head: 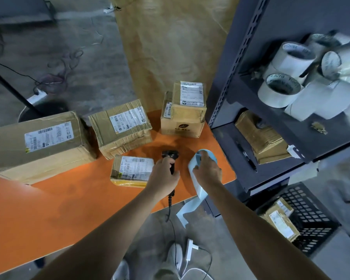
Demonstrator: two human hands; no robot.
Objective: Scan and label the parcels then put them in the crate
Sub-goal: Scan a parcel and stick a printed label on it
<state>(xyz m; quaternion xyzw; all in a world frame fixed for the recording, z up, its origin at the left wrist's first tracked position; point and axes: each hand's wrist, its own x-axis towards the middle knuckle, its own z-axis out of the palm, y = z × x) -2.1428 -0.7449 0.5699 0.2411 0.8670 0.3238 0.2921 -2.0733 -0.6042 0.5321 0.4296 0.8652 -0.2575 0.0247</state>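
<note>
1. the left hand [164, 175] wraps its fingers around the handle of a black scanner [170, 155]; the scanner's head points away from the person, and its cord hangs down off the table edge.
2. the right hand [207, 172] pinches a pale blue strip of labels [191, 207], fingers curled over its top end; the rest of the strip trails over the table edge and hangs below it.
3. a small flat parcel [131, 171] lies on the orange table [69, 209] just left of the scanner; it is brown card with yellow tape along its near edge and a white printed label on top.
4. behind it sits a crumpled, heavily taped box [120, 128] with a white label, and at the far left a large box [40, 145], also labelled.
5. at the table's far right corner stand two stacked boxes [185, 116]; the upper one carries a white label.
6. a black crate [311, 219] stands on the floor to the right under a grey shelf [251, 57]; a labelled brown parcel [281, 221] lies inside it.
7. white tape rolls [279, 89] sit on the shelf.
</note>
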